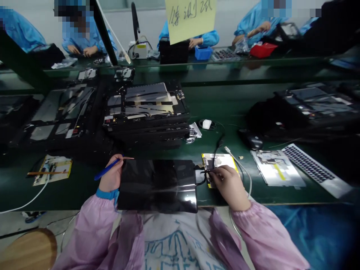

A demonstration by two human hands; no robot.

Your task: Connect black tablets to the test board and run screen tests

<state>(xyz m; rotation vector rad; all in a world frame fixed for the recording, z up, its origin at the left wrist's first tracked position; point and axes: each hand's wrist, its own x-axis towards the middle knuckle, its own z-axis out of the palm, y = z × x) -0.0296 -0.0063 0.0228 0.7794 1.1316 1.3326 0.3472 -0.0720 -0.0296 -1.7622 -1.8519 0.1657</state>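
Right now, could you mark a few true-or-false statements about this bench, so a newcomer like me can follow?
1. The left hand holds a blue tool. True.
2. The right hand is on a computer mouse. False: it pinches a black cable.
3. The keyboard lies right of the silver plate. True.
4. The handwritten note is pink. False: it is yellow.
5. The red bin stands right of the blue bin. True.
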